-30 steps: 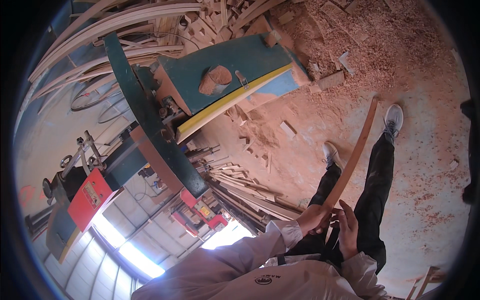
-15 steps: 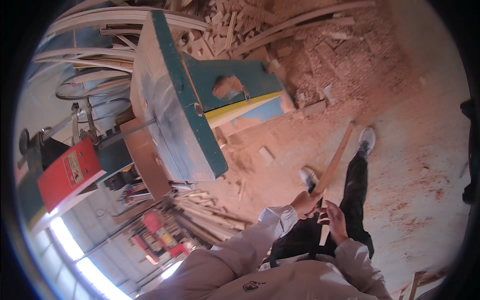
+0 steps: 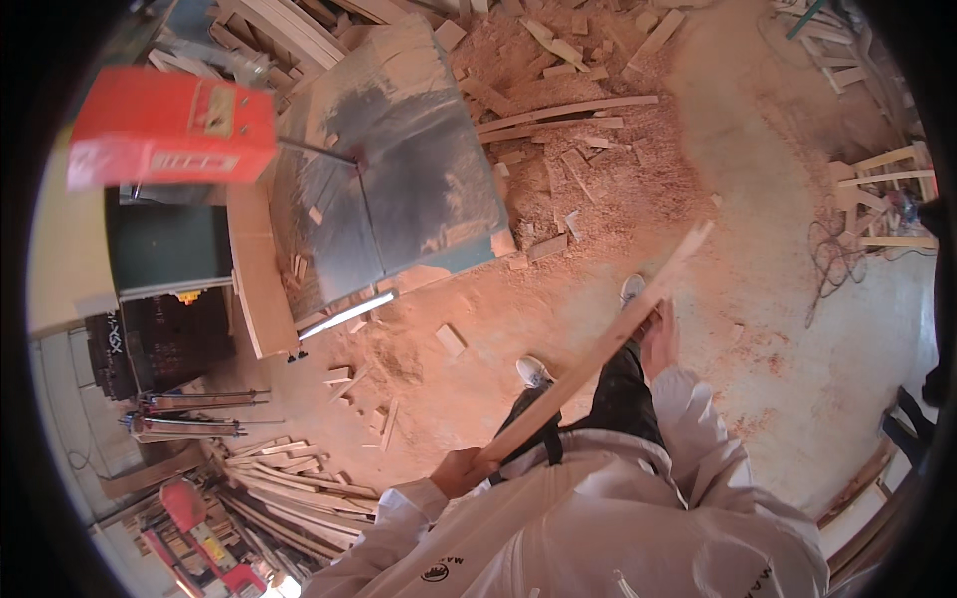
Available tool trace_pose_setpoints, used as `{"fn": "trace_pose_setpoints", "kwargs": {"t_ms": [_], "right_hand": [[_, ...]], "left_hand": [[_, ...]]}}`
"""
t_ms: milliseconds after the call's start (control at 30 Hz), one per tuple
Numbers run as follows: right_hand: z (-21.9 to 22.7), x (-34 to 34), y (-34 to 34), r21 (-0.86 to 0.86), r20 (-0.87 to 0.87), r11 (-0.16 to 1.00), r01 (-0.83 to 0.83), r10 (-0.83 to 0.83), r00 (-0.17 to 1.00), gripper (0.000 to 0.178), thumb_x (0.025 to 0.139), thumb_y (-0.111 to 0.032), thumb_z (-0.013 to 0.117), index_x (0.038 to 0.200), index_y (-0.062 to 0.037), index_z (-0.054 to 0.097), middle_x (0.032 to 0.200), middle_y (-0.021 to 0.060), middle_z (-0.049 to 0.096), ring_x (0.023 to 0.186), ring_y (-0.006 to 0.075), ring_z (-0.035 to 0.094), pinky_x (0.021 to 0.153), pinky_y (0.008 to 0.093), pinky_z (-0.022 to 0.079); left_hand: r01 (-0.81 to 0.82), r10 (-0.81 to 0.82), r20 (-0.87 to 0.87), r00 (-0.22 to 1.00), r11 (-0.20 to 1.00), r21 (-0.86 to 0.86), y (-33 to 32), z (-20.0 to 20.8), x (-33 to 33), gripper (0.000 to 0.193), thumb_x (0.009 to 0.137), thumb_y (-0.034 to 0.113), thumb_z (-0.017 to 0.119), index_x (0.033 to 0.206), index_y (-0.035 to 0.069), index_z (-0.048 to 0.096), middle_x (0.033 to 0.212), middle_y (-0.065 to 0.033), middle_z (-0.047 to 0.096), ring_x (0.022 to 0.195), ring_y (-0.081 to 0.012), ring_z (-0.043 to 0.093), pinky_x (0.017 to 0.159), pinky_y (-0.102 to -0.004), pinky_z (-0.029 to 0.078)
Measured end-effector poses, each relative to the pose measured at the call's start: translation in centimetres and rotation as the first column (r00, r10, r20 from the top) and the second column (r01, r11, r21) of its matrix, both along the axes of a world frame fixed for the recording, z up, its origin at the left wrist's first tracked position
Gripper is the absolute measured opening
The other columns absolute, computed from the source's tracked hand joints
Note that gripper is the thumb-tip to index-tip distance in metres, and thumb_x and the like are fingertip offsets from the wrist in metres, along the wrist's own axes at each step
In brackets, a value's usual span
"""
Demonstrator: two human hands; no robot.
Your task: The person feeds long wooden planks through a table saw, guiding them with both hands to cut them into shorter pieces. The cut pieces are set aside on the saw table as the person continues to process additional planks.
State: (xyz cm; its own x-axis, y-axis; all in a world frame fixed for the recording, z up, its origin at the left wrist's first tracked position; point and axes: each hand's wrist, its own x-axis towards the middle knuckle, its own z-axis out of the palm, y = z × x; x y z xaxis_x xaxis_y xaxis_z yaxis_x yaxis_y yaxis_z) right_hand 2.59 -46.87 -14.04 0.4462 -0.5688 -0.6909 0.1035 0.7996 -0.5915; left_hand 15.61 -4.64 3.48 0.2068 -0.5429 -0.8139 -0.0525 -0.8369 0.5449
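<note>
Overhead, a long, thin wooden slat (image 3: 598,344) slants across the person's front, above the sawdust-strewn floor (image 3: 797,299). Left hand (image 3: 461,470) wraps its near end; right hand (image 3: 658,344) steadies mid-length, fingers loosely curled. It looks light, stiff, splintery, best held at both points.

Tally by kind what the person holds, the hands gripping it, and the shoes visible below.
Long wooden strip: 1
Hands on it, left hand and right hand: 2
White shoes, one and another: 2
Total: 5
</note>
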Motion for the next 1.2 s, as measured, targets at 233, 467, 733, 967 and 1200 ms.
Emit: {"fn": "trace_pose_setpoints", "kwargs": {"t_ms": [233,467,733,967,1200], "right_hand": [[11.3,6.8,10.3,-0.354,-0.052,0.841,-0.409,0.419,0.907,0.027,0.109,-0.028,0.059,0.12,-0.0039,0.066,0.097,0.0036,0.072,0.079,0.0133,0.07,0.066,0.03,0.062],[18.4,14.5,21.7,-0.504,-0.14,0.488,-0.713,0.768,0.625,0.029,0.11,-0.027,0.061,0.116,0.0002,0.066,0.091,0.0051,0.075,0.077,0.0141,0.075,0.066,0.0291,0.062],[13.7,21.8,24.8,-0.671,-0.279,0.283,-0.686,0.76,0.586,0.032,0.105,-0.017,0.064,0.131,0.0032,0.062,0.09,0.0089,0.077,0.077,0.0182,0.076,0.067,0.0327,0.06],[12.3,25.8,22.6,-0.779,-0.6,-0.162,-0.606,0.471,0.646,0.049,0.098,-0.015,0.069,0.142,0.0046,0.055,0.12,0.0243,0.071,0.11,0.035,0.071,0.089,0.043,0.059],[12.8,30.5,20.1,-0.744,-0.614,-0.5,-0.444,0.249,0.749,0.061,0.099,-0.025,0.064,0.15,0.0052,0.048,0.146,0.0277,0.057,0.143,0.0421,0.048,0.121,0.0518,0.037]], "left_hand": [[-0.57,0.567,-0.057,0.821,0.816,-0.095,16.9,-0.6,-5.6,0.044,0.099,0.038,0.078,0.103,-0.005,0.072,0.082,-0.0062,0.072,0.073,-0.0122,0.064,0.064,-0.0329,0.051],[-0.704,0.713,-0.021,0.701,0.687,-0.179,30.5,-3.5,-13.4,0.053,0.101,0.045,0.073,0.116,-0.006,0.076,0.091,-0.007,0.076,0.081,-0.0111,0.067,0.07,-0.0311,0.054],[-0.812,0.823,-0.087,0.562,0.529,-0.246,26.5,-5.2,-15.2,0.056,0.107,0.048,0.064,0.117,-0.006,0.075,0.095,-0.0108,0.078,0.084,-0.0143,0.069,0.074,-0.0323,0.056],[-0.881,0.864,-0.194,0.465,0.431,-0.193,17.9,-1.6,-11.3,0.07,0.104,0.062,0.06,0.101,-0.007,0.072,0.077,-0.0021,0.067,0.07,-0.012,0.057,0.062,-0.0321,0.046],[-0.914,0.908,-0.147,0.392,0.367,-0.172,15.4,-4.4,-14.2,0.077,0.101,0.069,0.059,0.094,-0.006,0.069,0.074,-0.0013,0.064,0.068,-0.0111,0.054,0.059,-0.0332,0.042]]}}
